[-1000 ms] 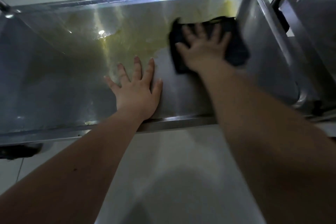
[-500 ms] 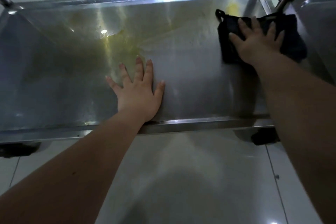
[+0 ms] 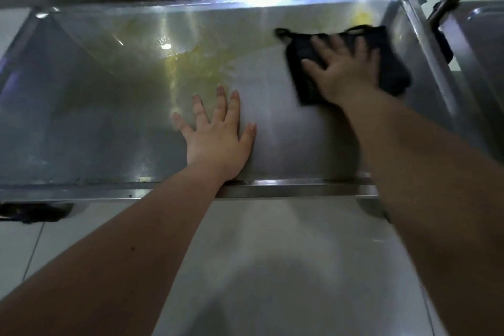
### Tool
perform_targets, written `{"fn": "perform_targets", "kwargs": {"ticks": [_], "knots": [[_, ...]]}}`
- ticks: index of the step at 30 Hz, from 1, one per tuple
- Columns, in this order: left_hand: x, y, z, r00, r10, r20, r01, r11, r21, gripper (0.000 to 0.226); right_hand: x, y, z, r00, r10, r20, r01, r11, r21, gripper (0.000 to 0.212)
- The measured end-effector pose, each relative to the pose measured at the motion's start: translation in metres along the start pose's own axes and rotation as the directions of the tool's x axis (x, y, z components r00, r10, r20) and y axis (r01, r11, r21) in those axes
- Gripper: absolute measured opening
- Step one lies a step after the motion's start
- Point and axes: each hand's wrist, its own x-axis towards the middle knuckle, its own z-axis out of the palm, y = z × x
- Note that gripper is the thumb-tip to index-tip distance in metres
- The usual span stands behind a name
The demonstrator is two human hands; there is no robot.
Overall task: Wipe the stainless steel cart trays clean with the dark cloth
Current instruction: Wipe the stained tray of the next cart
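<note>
A stainless steel cart tray point(image 3: 81, 123) fills the upper half of the head view. A yellowish greasy smear point(image 3: 196, 65) spreads over its middle, and a small yellow patch point(image 3: 361, 18) sits at the far right corner. My right hand point(image 3: 343, 71) presses flat with spread fingers on the dark cloth point(image 3: 392, 63) in the tray's right part. My left hand point(image 3: 218, 131) rests flat on the tray's near middle, fingers straight, beside the smear.
A cart post point(image 3: 447, 3) rises at the tray's far right corner. Part of a second steel tray point(image 3: 488, 43) shows at the right edge. A black caster point(image 3: 32, 213) sits under the near left rim. Pale tiled floor point(image 3: 272, 254) lies below.
My right hand has slid the cloth from the tray's far right corner back toward the left. Before that it swept right. My left hand has stayed planted.
</note>
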Motion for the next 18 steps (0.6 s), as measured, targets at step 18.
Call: {"fn": "perform_targets", "kwargs": {"ticks": [18], "knots": [[0.003,0.001,0.002,1.0,0.014,0.01,-0.014,1.0,0.002,0.073,-0.145,0.11,-0.005,0.965,0.197,0.173,-0.183,0.978,-0.095,0.062]]}}
